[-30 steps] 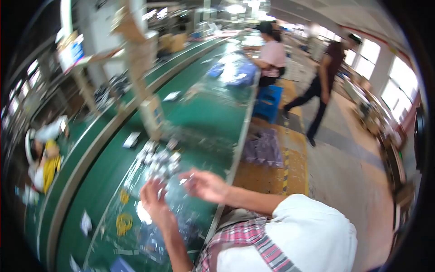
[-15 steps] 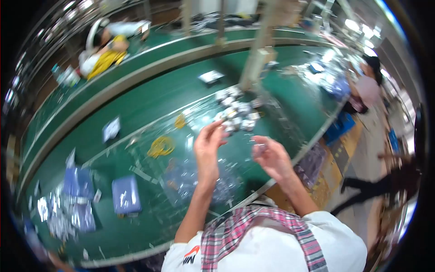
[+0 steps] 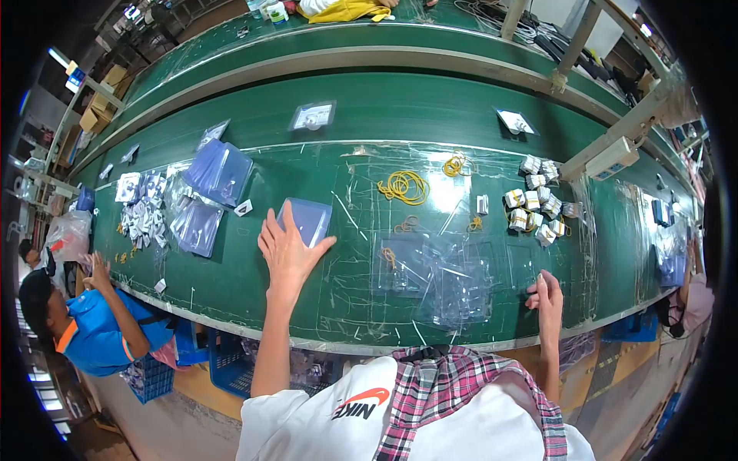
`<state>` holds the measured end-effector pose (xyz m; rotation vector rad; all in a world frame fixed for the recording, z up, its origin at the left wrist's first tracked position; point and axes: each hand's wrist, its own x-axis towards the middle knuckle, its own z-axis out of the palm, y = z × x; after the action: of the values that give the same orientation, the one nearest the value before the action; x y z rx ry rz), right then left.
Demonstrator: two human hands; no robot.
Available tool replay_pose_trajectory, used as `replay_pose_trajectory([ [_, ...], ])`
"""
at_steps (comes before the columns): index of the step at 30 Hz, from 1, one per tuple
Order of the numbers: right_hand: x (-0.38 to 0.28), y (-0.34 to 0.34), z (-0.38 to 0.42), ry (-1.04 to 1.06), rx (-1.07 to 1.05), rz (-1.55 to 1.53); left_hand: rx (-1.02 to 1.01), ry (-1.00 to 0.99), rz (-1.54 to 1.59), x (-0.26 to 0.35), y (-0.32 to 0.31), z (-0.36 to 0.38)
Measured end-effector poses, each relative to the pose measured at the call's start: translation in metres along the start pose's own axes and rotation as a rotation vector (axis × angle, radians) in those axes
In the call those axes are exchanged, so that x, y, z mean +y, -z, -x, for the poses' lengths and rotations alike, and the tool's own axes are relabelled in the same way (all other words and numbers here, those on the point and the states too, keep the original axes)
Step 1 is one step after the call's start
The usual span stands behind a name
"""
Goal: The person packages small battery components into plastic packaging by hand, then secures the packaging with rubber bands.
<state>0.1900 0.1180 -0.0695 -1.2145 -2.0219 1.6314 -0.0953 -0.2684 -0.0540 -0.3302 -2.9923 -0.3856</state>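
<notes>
Plastic sleeves [image 3: 314, 218] under wide-spread left hand [image 3: 288, 250]; right hand [image 3: 546, 293], grip unclear; yellow bands [image 3: 405, 200] beyond.

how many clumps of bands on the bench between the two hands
5 visible: large yellow coil; smaller coil, upper right of it; small clump below a white piece; brownish clump below the large coil; another brownish clump on or under clear plastic. Others may be hidden.
</notes>
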Motion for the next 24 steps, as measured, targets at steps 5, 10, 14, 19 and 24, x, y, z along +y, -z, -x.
replay_pose_trajectory([
  [5,-0.049,0.005,0.02,0.165,0.052,0.875,-0.111,0.087,0.011,-0.006,0.001,-0.002],
  [10,-0.086,0.019,0.025,0.314,0.103,0.874,0.003,0.119,0.172,-0.02,0.025,-0.01],
  [14,-0.111,0.0,0.014,0.456,-0.044,0.753,0.069,0.105,0.465,-0.025,0.041,-0.016],
  [19,-0.156,-0.06,-0.003,0.739,-0.378,0.402,-0.503,0.137,1.827,0.019,0.07,-0.002],
  [24,-0.191,-0.136,-0.012,0.918,-0.422,0.214,-1.083,-0.021,2.07,0.101,0.041,0.014],
])
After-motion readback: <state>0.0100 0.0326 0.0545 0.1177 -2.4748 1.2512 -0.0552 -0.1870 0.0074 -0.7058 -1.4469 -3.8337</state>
